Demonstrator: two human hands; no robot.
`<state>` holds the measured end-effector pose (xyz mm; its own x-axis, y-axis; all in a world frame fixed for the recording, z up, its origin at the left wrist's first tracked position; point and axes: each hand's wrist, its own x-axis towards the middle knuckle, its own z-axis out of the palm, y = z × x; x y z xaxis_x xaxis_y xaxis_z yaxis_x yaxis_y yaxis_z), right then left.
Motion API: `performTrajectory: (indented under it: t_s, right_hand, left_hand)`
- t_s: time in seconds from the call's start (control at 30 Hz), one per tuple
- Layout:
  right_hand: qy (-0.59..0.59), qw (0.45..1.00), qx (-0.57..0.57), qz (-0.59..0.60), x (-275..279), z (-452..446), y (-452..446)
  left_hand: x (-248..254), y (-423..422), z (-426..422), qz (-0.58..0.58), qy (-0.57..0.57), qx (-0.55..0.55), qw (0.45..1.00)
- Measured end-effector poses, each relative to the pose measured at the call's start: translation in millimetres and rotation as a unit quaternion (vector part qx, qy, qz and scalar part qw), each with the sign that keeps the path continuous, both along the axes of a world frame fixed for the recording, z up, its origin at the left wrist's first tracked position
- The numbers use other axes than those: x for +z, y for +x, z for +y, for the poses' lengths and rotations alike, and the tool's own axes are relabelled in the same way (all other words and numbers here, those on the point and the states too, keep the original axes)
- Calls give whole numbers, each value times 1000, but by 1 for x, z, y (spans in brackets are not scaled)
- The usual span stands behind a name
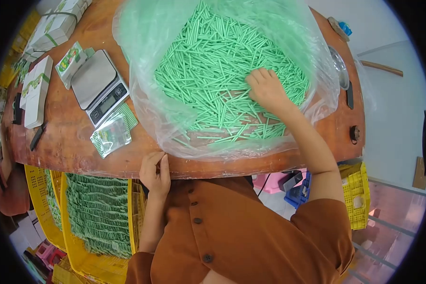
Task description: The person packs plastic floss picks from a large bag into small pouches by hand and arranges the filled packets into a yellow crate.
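A heap of thin green sticks (pixel 208 71) lies inside a large clear plastic bag (pixel 146 94), spread wide on the wooden table. My right hand (pixel 267 90) is down among the sticks at the right of the heap. Its fingers are curled in over the sticks, and the fingertips are partly hidden. At the table's front edge, left of my body, rests my left hand (pixel 155 173), fingers bent in and nothing visible in them. Nearest to it are a clear printed pouch (pixel 113 136) and a digital scale (pixel 101 85) with a silver plate.
A printed packet (pixel 70 64) leans by the scale. White boxes (pixel 39 92) stand at the left with a black-handled tool (pixel 37 137). Yellow crates (pixel 71 236) of green packets sit below the table edge. A metal bowl (pixel 338 68) is at the right. Another person's arm (pixel 5 158) shows far left.
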<state>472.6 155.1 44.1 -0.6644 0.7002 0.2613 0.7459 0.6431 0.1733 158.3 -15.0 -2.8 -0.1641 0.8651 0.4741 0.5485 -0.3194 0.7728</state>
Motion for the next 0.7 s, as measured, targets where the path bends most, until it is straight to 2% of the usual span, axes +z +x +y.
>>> performTrajectory:
  t_s: [0.07, 0.13, 0.17, 0.2, 0.23, 0.27, 0.33, 0.37, 0.43, 0.47, 0.53, 0.57, 0.63, 0.67, 0.7]
  right_hand:
    - [-24, 999, -7, -32, 8, 4, 3]
    - [-123, 992, -21, 32, 16, 8, 4]
    - [-120, 992, -16, 29, 27, 11, -2]
    - [-245, 962, -51, 108, 43, 14, -14]
    - [-365, 908, -85, 185, 51, 14, -23]
    - [-363, 909, -79, 186, 45, 18, -27]
    - [-437, 885, -47, 151, 29, 32, -34]
    - [-431, 890, -37, 148, 35, 31, -35]
    - [-485, 852, -54, 190, 45, 18, -34]
    - [-487, 853, -45, 182, 47, 14, -37]
    - [-533, 803, -19, 268, 55, 8, -44]
    - [-525, 807, -12, 270, 54, 5, -47]
    - [-553, 776, -34, 302, 49, 4, -51]
    - [-540, 783, -29, 307, 58, 4, -53]
    - [-543, 786, -33, 293, 65, 2, -56]
  left_hand:
    - [3, -2, 1, 3, 2, -2, 1000]
    - [3, -6, -2, -42, -33, -10, 999]
    - [1, -7, -2, -45, -30, -5, 999]
    - [-3, -8, -1, -86, -46, -3, 995]
    - [-4, -10, -1, -124, -63, -1, 990]
    - [1, -10, 0, -122, -60, 4, 991]
    - [23, -10, 9, -105, -107, -90, 985]
    - [33, -13, 12, -151, -180, -116, 965]
    - [48, -10, 39, -170, -153, -120, 966]
    - [61, 1, 62, -197, -93, -114, 969]
    - [77, 37, 121, -229, 2, -129, 965]
    - [74, 59, 147, -237, 39, -152, 959]
    - [62, 100, 174, -390, -79, -244, 884]
    - [65, 110, 180, -383, -67, -252, 886]
    - [65, 120, 179, -435, -90, -274, 853]
